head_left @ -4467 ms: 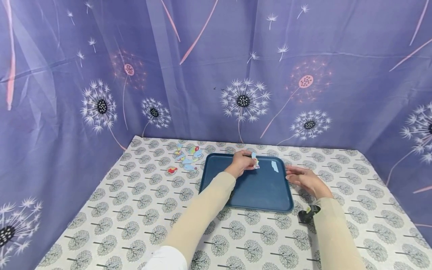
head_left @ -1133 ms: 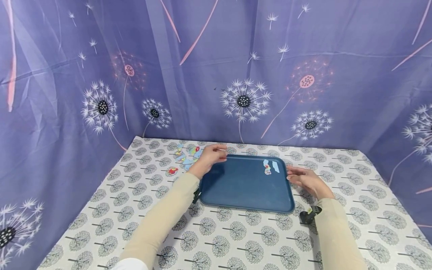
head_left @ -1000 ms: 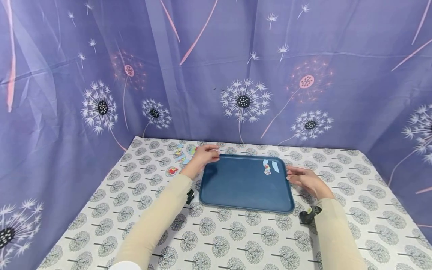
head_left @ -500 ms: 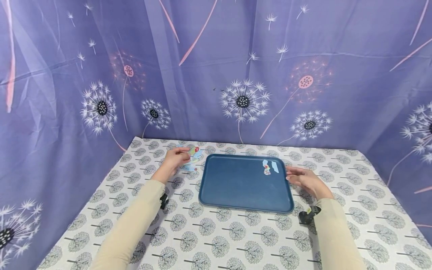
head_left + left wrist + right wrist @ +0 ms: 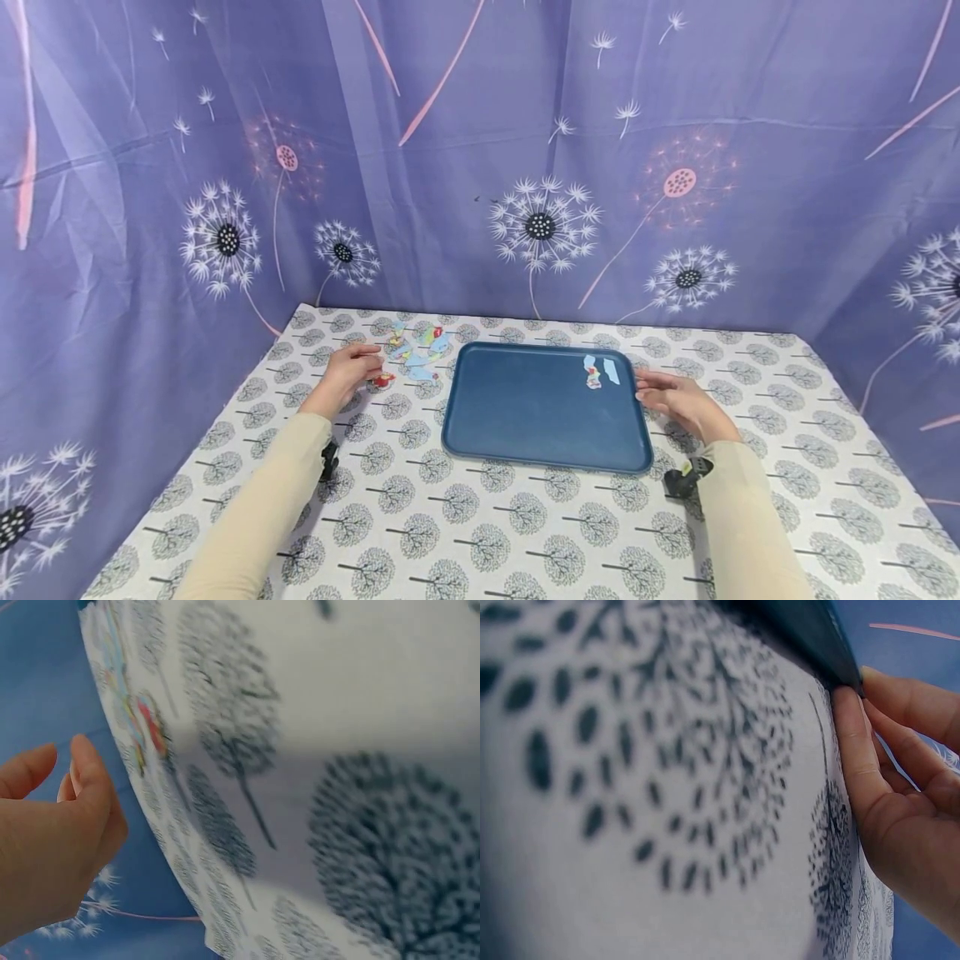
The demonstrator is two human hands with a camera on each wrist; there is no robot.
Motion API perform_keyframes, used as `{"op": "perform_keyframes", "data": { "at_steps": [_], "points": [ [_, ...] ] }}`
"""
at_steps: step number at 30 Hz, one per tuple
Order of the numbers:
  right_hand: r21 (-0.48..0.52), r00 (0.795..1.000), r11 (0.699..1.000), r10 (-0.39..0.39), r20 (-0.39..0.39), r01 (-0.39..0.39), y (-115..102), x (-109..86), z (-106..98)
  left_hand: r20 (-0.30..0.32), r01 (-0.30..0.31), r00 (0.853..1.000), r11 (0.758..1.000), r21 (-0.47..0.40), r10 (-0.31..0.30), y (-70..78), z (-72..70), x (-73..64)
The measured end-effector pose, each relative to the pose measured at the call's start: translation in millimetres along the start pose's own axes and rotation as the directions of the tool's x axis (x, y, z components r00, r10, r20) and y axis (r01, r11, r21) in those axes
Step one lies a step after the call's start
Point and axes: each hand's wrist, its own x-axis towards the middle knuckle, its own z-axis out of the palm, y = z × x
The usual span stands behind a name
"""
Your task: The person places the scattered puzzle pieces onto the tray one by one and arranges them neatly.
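Observation:
My left hand hovers over the left of the table beside a small red irregular puzzle piece, fingers loosely bent and holding nothing. In the left wrist view the left hand has its thumb and fingers apart. Several light-blue and multicoloured puzzle pieces lie just beyond, left of a dark blue tray. Near the tray's far right corner lie a multicoloured piece and a pale blue piece. My right hand touches the tray's right rim with extended fingers, seen closer in the right wrist view.
A white cloth with tree prints covers the table. Purple curtains with dandelion prints stand behind and at both sides. A black wrist camera sits under the right forearm.
My left hand set the multicoloured piece beside the pale blue one on the tray, let go and moved left past the loose pieces to the red one. The right hand stayed at the rim.

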Motion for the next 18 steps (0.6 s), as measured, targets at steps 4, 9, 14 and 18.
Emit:
{"op": "perform_keyframes", "data": {
  "at_steps": [4,9,14,18],
  "points": [
    [-0.006,1.000,1.000,0.006,0.000,-0.006,-1.1,0.0,0.3,-0.014,0.037,0.999,0.999,0.017,-0.037,-5.0,-3.5,1.5],
    [-0.021,1.000,1.000,0.010,0.000,-0.010,-1.1,0.0,1.3,-0.026,0.088,0.996,0.993,0.072,-0.087,-9.4,-4.8,2.1],
    [-0.009,1.000,1.000,0.012,0.014,-0.012,-1.3,-1.3,0.8,-0.035,0.099,0.995,0.979,0.179,-0.094,-11.7,-4.2,1.2],
    [-0.004,1.000,1.000,0.008,0.026,-0.008,-1.7,-2.6,-0.2,-0.043,0.098,0.995,0.960,0.263,-0.090,-12.9,-3.3,0.1]
  ]
}}
